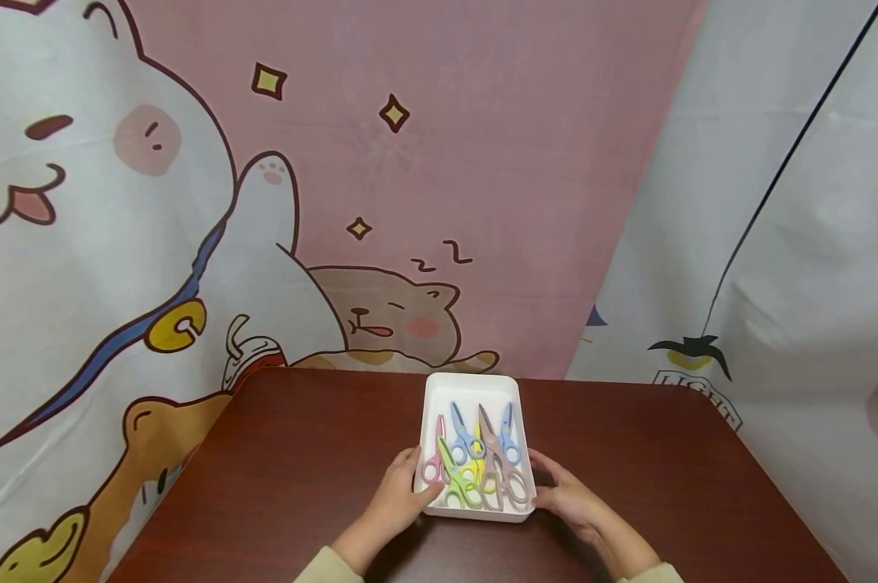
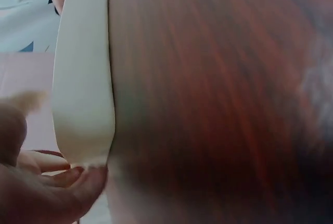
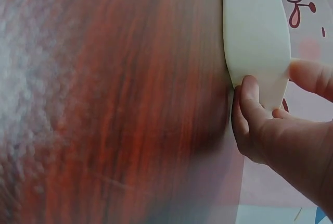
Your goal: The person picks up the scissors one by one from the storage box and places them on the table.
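A white rectangular tray (image 1: 472,387) stands on the table with several pairs of scissors in it. Among them are a green pair (image 1: 451,468), a larger mauve pair (image 1: 487,429), a pink pair (image 1: 439,445), a yellow pair (image 1: 478,465) and two blue ones (image 1: 459,423). At the tray's near left side, my left hand (image 1: 401,495) grips it, thumb over the rim. My right hand (image 1: 572,500) holds the near right side. In the right wrist view, its fingers (image 3: 251,91) lie against the tray's outer wall (image 3: 255,31), with the thumb at the rim.
The dark reddish-brown table (image 1: 322,437) ends just behind the tray. Beyond it hangs a pink and white cloth (image 1: 526,202) printed with cartoon animals, and it continues along the right side.
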`<state>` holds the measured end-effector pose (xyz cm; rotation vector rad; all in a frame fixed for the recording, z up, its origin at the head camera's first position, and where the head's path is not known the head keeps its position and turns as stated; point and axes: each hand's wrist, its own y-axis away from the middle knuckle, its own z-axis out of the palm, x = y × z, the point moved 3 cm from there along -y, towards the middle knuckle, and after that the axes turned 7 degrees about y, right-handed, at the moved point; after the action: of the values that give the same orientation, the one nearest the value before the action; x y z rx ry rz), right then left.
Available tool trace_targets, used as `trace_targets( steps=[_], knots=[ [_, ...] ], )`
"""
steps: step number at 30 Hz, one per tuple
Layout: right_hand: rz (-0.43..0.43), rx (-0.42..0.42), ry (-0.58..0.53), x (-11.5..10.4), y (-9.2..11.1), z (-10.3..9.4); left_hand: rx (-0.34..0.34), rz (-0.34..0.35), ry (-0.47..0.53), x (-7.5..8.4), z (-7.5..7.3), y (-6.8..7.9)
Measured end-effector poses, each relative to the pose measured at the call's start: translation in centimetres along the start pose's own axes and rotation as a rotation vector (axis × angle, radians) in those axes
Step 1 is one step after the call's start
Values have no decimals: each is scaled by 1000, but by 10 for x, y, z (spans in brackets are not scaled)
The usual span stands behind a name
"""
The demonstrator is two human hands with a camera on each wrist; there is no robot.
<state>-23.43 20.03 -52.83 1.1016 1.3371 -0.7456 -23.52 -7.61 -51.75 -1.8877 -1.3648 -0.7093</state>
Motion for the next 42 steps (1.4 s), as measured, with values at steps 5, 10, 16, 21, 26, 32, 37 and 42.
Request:
trace_targets(
  steps=[5, 10, 16, 21, 26, 32, 37, 42],
  knots=[
    [11, 2, 4, 1, 0, 0, -120, 12, -225, 4, 8, 1],
    [21, 5, 12, 1, 0, 1, -183, 38, -425, 5, 10, 1],
    [15, 1, 11, 0, 0, 0, -201, 63, -550, 1, 10, -4],
    [17, -3, 9, -1, 0, 0, -205, 67, -587, -4, 14, -7],
    [29, 9, 11, -2, -1, -1, -191, 78, -594, -4, 16, -7],
    [33, 47, 55, -3, -1, -2, -212, 50, -594, 1, 15, -8],
    [58, 190, 255, -13, -2, 2, -210, 43, -586, 0, 16, -9],
    [-50, 353, 701, -29, -4, 11, -185, 63, -588, -4, 18, -8]
  ],
)
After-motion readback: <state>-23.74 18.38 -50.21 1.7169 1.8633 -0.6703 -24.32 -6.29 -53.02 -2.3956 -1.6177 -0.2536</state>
